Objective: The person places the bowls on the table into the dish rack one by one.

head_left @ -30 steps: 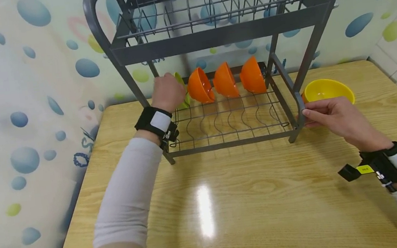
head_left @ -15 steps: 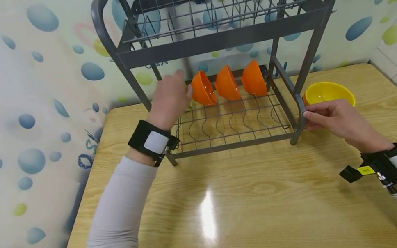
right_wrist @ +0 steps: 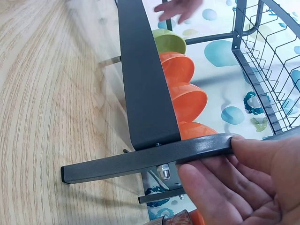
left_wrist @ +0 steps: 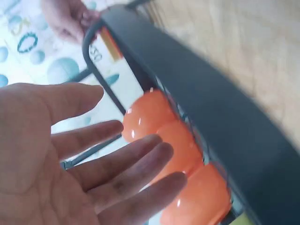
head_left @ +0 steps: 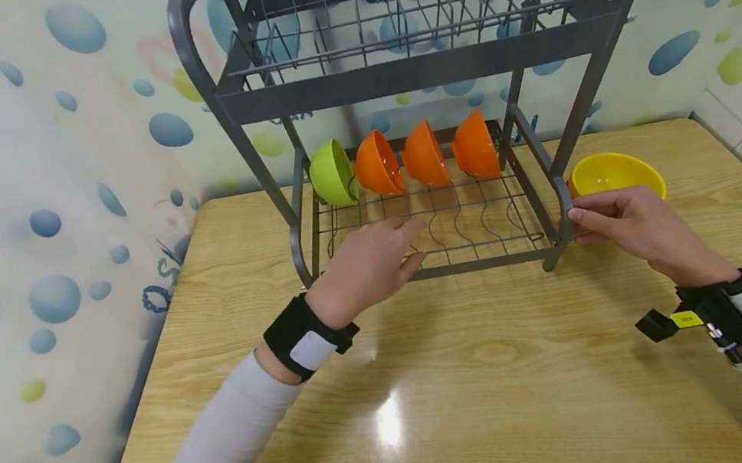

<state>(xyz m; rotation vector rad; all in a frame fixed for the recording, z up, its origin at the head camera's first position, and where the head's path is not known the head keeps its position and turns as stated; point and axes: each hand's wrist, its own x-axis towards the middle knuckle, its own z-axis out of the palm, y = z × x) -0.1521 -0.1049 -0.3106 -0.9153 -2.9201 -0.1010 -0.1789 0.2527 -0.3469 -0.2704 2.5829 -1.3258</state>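
A two-tier dark grey dish rack (head_left: 421, 71) stands on the wooden table against the wall. On its lower wire shelf one green bowl (head_left: 332, 174) and three orange bowls (head_left: 425, 155) stand tilted on edge in a row, green at the left end. My left hand (head_left: 375, 262) hovers over the front of that shelf, fingers spread and holding nothing; the left wrist view shows its bare palm. With thumb and fingers, my right hand (right_wrist: 248, 183) pinches the curved right side frame of the rack, close above its front leg.
A yellow bowl (head_left: 617, 178) sits on the table (head_left: 499, 370) right of the rack, behind my right hand, with something orange showing at its left edge. The upper wire basket (head_left: 428, 16) overhangs the bowls. Patterned wall rises behind and at the left.
My left hand has let go of the green bowl at the shelf's left end and come forward and right, fingers opening. My right hand keeps its grip on the rack.
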